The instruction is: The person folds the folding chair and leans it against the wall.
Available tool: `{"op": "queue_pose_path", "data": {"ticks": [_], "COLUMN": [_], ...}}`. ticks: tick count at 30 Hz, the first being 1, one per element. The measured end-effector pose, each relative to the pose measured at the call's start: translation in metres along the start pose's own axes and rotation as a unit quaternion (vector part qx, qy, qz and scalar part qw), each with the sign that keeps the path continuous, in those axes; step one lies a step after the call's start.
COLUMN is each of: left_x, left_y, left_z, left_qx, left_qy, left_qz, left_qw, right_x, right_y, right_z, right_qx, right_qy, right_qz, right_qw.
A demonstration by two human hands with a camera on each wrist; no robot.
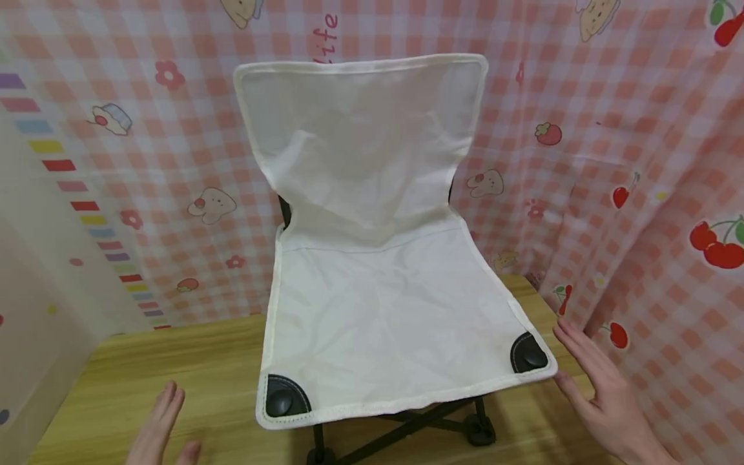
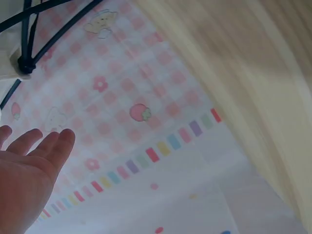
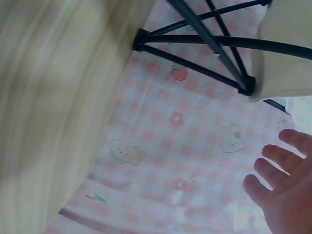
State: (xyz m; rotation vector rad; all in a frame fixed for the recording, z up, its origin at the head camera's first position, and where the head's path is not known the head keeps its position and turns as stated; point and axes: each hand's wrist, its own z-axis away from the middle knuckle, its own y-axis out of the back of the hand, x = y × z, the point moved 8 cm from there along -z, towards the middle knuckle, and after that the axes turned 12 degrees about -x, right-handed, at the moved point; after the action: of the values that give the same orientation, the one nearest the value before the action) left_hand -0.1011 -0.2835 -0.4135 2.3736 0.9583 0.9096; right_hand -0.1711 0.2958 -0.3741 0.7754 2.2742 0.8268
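Observation:
A white fabric folding chair [image 1: 378, 310] stands unfolded, its backrest [image 1: 372, 123] upright and its seat facing up. Black corner patches [image 1: 529, 352] mark the two front corners of the seat. Below it, dark crossed leg tubes [image 1: 407, 429] show in the head view. My left hand [image 1: 157, 426] is held to the left of the seat, apart from it, fingers extended and holding nothing. On the other side, my right hand [image 1: 610, 394] is beside the seat's front right corner, fingers spread and straight, the thumb close to the fabric edge.
The chair stands on a wood-grain surface [image 1: 174, 361]. Behind it hangs a pink checked curtain [image 1: 174, 155] with cartoon prints, and another curtain stretch [image 1: 686, 310] with cherries lies close to my right hand. A pale wall sheet [image 1: 41, 271] borders the left side.

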Motion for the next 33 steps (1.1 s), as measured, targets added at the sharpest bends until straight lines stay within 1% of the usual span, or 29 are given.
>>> {"op": "queue_pose_path", "data": {"ticks": [3, 5, 8, 10, 11, 13, 18, 22, 26, 28, 30, 33], "left_x": [0.006, 0.01, 0.019, 0.028, 0.032, 0.039, 0.053, 0.062, 0.071, 0.075, 0.08, 0.088], "left_y": [-0.001, 0.0, 0.001, 0.001, 0.0, -0.002, -0.009, -0.012, -0.016, -0.017, -0.019, -0.019], "left_z": [-0.006, -0.009, -0.014, -0.018, -0.019, -0.023, -0.032, -0.037, -0.042, -0.044, -0.047, -0.052], "left_qx": [-0.001, -0.003, -0.003, -0.002, 0.0, -0.003, -0.002, 0.001, 0.009, 0.015, 0.014, 0.021], "left_qy": [-0.011, -0.012, -0.012, -0.019, -0.024, -0.023, -0.037, -0.048, -0.069, -0.088, -0.107, -0.121], "left_qz": [0.01, 0.014, 0.023, 0.028, 0.032, 0.046, 0.084, 0.097, 0.118, 0.13, 0.131, 0.119], "left_qw": [0.9999, 0.9998, 0.9997, 0.9994, 0.9992, 0.9987, 0.9958, 0.9941, 0.9906, 0.9874, 0.9855, 0.9852], "right_x": [-0.008, -0.013, -0.021, -0.028, -0.031, -0.036, -0.047, -0.058, -0.071, -0.077, -0.083, -0.092], "right_y": [0.005, 0.006, 0.008, 0.01, 0.012, 0.016, 0.024, 0.027, 0.029, 0.029, 0.03, 0.031], "right_z": [-0.004, -0.008, -0.012, -0.014, -0.015, -0.017, -0.022, -0.025, -0.028, -0.03, -0.033, -0.038], "right_qx": [0.024, 0.036, 0.046, 0.054, 0.059, 0.069, 0.095, 0.112, 0.127, 0.134, 0.141, 0.146], "right_qy": [0.01, 0.016, 0.023, 0.034, 0.037, 0.046, 0.07, 0.092, 0.119, 0.132, 0.145, 0.159], "right_qz": [-0.011, -0.019, -0.031, -0.041, -0.044, -0.05, -0.058, -0.074, -0.095, -0.104, -0.112, -0.119], "right_qw": [0.9996, 0.999, 0.9982, 0.9971, 0.9966, 0.9953, 0.9914, 0.9867, 0.9802, 0.9766, 0.9728, 0.9692]}}
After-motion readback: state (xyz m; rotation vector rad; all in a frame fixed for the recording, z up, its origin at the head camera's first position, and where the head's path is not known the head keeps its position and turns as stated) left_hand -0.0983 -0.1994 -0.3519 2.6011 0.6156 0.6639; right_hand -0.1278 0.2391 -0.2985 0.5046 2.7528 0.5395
